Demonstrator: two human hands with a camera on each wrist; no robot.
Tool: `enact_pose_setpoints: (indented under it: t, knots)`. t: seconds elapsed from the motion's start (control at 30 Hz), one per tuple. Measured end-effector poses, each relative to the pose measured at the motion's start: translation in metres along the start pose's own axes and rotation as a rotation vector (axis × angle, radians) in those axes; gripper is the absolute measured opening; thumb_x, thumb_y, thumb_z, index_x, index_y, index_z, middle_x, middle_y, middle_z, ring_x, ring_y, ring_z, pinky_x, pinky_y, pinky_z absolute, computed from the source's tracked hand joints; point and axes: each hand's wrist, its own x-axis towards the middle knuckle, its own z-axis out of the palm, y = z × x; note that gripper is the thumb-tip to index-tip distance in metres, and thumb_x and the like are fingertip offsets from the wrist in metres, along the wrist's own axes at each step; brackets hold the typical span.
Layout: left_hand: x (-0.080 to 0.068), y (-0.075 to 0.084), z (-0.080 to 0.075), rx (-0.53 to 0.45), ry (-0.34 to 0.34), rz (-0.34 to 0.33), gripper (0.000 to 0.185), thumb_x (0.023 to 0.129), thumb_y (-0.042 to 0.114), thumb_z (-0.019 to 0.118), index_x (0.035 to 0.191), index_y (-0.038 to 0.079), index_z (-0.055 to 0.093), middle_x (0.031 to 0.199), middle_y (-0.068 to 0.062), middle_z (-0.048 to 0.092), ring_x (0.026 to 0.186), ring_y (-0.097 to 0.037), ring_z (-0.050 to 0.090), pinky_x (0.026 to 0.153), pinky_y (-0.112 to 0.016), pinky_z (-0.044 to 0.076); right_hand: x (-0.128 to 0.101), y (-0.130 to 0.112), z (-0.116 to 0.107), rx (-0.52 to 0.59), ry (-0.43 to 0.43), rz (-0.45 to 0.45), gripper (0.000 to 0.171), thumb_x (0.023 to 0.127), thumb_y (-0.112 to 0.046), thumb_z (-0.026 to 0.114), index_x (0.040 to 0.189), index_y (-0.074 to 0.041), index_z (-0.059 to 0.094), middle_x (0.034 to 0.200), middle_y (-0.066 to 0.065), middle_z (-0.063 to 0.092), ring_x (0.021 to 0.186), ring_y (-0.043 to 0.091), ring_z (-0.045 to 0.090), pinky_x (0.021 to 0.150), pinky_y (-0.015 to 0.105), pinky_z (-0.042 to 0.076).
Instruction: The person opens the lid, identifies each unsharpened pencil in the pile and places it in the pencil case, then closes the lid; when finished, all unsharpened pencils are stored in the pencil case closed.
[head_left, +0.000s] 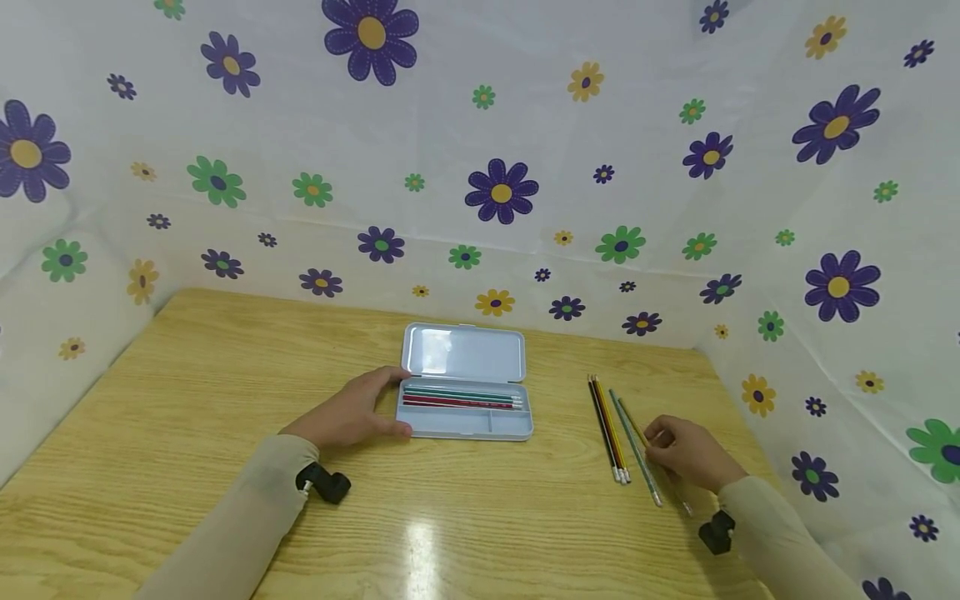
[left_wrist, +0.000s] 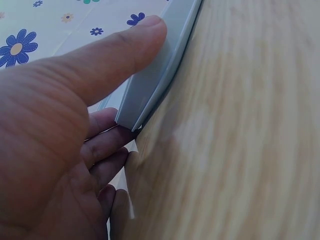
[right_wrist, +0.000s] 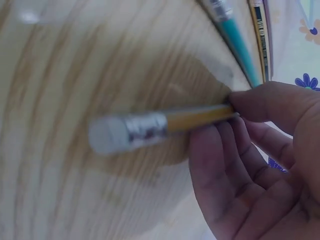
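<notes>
While left hand (head_left: 352, 412) steadies the open pencil case (head_left: 467, 392) on the surface (head_left: 225, 467), right hand (head_left: 686, 454) pinches a yellow pencil (right_wrist: 195, 119) near its eraser end; light, stiff, slim, likely rolls, best gripped mid-shaft

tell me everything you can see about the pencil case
The pale blue, plastic-looking rectangular pencil case lies open near the middle of the light wooden table, its hinged lid tilted back toward the flowered backdrop. A long compartment holds several pencils, red and green among them, lying side by side; a narrower front section looks empty. The left hand holds its left end, thumb on the rim.
</notes>
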Motion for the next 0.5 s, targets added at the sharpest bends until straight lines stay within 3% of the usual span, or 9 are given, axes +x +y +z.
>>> enact_pose_setpoints:
  t: [0.1,0.27,0.5]
  knots:
    - [0.0001,0.0006,0.0005,-0.006,-0.001,0.002,0.097,0.079,0.055,0.086,0.156,0.014,0.042,0.163,-0.012,0.039,0.153,-0.037,0.03,0.124,-0.059,0.025,-0.0026,0.0017,-0.001,-0.076,0.045,-0.019,0.017,0.097,-0.009,0.066,0.112,-0.001,0.066,0.098,0.009,0.071,0.084,0.022,0.067,0.068,0.039,0.058]
    - [0.0,0.0013,0.0004,-0.005,-0.006,0.0,0.098,0.079,0.054,0.086,0.156,0.013,0.042,0.163,-0.013,0.039,0.153,-0.037,0.03,0.124,-0.058,0.025,-0.005,0.0049,-0.0038,-0.199,0.122,-0.047,0.02,0.098,-0.011,0.067,0.116,-0.004,0.069,0.097,0.007,0.073,0.085,0.024,0.07,0.071,0.045,0.06]
    - [0.0004,0.0005,0.0,0.005,-0.008,-0.01,0.098,0.079,0.055,0.086,0.156,0.014,0.041,0.163,-0.012,0.038,0.153,-0.037,0.03,0.124,-0.058,0.025,-0.0019,-0.0049,-0.0087,-0.29,0.235,-0.118,0.023,0.097,-0.011,0.068,0.119,-0.005,0.073,0.093,0.002,0.073,0.081,0.02,0.068,0.066,0.04,0.057]
